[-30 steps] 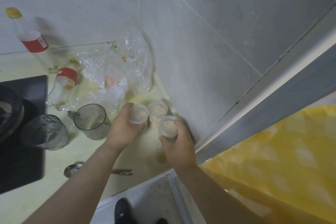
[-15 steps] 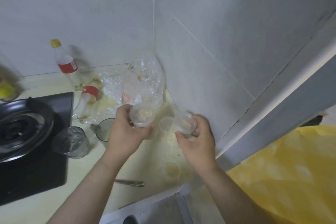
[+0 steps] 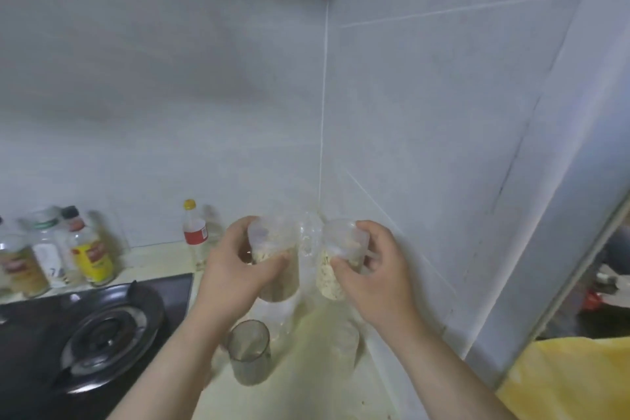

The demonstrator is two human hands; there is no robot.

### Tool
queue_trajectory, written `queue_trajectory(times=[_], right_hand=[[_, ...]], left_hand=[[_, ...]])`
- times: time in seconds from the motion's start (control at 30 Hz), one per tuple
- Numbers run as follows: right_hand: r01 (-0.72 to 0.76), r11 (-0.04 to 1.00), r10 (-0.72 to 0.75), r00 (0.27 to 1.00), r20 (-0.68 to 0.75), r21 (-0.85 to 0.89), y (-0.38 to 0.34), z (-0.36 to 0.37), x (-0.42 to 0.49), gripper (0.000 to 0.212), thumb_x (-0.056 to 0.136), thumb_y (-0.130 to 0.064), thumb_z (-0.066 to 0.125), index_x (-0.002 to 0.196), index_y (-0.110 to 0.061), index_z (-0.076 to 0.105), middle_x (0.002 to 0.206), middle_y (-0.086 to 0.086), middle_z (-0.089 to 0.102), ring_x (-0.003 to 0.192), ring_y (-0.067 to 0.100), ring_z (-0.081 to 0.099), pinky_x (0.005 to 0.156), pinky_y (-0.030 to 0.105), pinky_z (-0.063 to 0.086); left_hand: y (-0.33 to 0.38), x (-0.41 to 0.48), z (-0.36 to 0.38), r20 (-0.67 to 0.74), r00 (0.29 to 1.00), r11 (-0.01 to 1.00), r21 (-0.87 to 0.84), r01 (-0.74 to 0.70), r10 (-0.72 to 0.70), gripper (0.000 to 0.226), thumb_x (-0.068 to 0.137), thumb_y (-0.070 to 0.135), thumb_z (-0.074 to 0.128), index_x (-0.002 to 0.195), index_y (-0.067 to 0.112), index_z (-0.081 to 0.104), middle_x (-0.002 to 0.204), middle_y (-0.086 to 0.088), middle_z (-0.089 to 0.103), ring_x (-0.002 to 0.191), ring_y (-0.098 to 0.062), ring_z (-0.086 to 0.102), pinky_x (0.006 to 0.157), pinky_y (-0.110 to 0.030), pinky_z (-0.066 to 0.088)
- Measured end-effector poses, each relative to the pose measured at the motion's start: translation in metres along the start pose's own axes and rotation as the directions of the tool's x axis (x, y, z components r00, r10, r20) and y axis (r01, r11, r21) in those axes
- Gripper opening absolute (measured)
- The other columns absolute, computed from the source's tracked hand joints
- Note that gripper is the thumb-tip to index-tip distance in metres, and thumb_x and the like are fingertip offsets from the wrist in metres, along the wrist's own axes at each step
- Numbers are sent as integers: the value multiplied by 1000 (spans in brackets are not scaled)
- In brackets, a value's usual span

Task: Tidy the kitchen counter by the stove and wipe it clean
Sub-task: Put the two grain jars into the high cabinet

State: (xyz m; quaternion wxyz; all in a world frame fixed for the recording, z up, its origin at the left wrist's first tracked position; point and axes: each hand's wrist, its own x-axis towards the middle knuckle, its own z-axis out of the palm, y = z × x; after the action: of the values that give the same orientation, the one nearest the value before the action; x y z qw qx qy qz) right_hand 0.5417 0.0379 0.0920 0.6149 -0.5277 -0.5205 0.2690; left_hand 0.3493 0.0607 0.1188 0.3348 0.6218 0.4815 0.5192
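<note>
Both hands have come up off the counter since half a second ago, each carrying a small clear cup to the height of the wall corner. The view has also tilted upward, so more wall and a cluster of bottles are now showing.

Grey tiled walls are filling most of the view, meeting in a seam directly behind the hands. The pale yellow counter is running below them, looking stained near the corner. A black glass stove is sitting at the left with its round burner facing up. Yellow cloth is showing at lower right, beyond a grey door frame.

Condiment bottles are standing together against the back wall behind the stove. A tall bottle with a yellow cap and red label is standing apart from them, just left of the left hand. A crumpled plastic bag is lying in the corner, visible between the two raised cups. A grey tumbler is standing upright on the counter beside the left forearm. A blurred clear container is standing near the side wall.

The left hand is gripping the left cup, fingers curled round its side. The right hand is gripping the right cup the same way. Both cups are holding pale crumbly matter; motion blur is preventing identification.
</note>
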Motion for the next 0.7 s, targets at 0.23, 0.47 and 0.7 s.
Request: queue_trajectory(times=[0.23, 0.47, 0.7], right_hand=[[129, 980, -139, 989, 55, 150, -80, 11, 32, 48, 64, -23, 79, 100, -47, 59, 103, -15, 68, 92, 5, 68, 73, 26, 54], [293, 915, -327, 942, 81, 278, -186, 30, 78, 53, 62, -22, 76, 110, -36, 57, 105, -4, 73, 95, 15, 70, 77, 33, 54], [465, 807, -519, 853, 59, 365, -291, 53, 122, 56, 55, -37, 91, 102, -39, 62, 98, 2, 75, 90, 19, 72, 74, 33, 53]], left_hand=[[79, 18, -41, -1, 989, 979, -138, -147, 149, 32, 56, 39, 71, 85, 49, 68, 88, 11, 73, 79, -8, 69, 70, -31, 55], [161, 61, -100, -35, 944, 910, -255, -327, 329, 35, 53, 27, 76, 80, 48, 74, 86, 7, 76, 79, -5, 71, 61, -14, 52], [239, 115, -153, -125, 826, 808, -172, -563, 549, 42, 42, 48, 70, 84, 42, 75, 86, 8, 76, 79, -3, 70, 68, -19, 54]])
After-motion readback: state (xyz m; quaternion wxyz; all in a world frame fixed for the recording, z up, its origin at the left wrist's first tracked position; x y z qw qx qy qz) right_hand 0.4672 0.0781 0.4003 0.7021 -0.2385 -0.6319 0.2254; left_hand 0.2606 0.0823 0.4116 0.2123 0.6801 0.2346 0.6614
